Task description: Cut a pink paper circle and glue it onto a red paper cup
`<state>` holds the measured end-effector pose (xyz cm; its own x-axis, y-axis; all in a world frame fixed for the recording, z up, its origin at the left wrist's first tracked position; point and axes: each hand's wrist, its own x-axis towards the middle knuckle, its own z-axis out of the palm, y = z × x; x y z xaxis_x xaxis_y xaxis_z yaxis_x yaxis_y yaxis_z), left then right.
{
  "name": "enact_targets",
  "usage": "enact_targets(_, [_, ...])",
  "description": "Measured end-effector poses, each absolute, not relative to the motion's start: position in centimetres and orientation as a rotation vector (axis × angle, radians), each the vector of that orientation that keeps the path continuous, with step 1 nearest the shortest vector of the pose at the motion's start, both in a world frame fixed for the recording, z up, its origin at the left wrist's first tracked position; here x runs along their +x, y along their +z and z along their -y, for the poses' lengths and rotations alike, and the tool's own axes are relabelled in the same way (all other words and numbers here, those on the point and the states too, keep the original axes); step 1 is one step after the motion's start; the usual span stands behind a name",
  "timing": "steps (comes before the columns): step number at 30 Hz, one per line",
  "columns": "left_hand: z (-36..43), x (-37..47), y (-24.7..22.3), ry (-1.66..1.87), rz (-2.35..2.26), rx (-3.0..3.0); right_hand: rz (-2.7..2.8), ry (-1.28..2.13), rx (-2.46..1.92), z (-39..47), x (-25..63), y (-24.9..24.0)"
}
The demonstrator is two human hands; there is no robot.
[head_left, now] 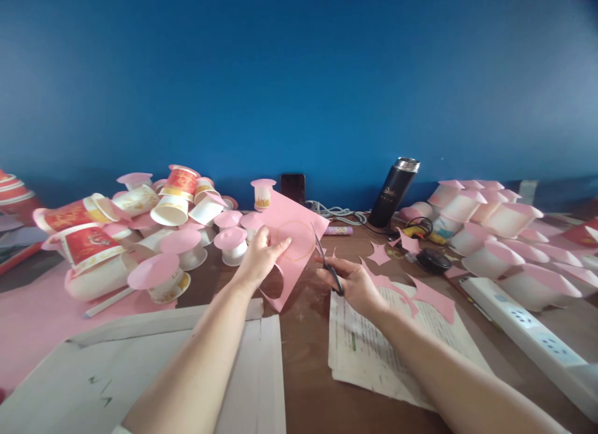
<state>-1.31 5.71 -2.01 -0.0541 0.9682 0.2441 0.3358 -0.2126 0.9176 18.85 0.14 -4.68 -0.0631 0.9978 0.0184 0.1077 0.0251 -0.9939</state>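
Note:
My left hand (262,253) grips a sheet of pink paper (299,216) by its left side, thumb on top. A round outline is drawn on the sheet, and a curved piece has been cut from its lower left edge. In my right hand (350,281) is a pair of dark-handled scissors (332,273), fingers through the handles. Its blades point up at the sheet's right edge, beside the drawn circle; whether they touch the paper I cannot tell. Pink offcuts (434,297) lie under and beyond my right wrist, partly on printed papers (364,347).
Paper cups with pink discs (156,275) are heaped at the left. More pink-topped cups (537,284) are stacked at the right, near a white power strip (527,334). A black flask (395,194), a phone (293,188) and white cable (343,216) stand or lie by the blue wall.

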Motion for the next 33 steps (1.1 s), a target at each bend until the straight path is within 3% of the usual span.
enact_targets(33, [-5.5, -2.5, -1.0, 1.048, -1.339, 1.783, 1.347, 1.281, -1.195, 0.0, 19.0, -4.4])
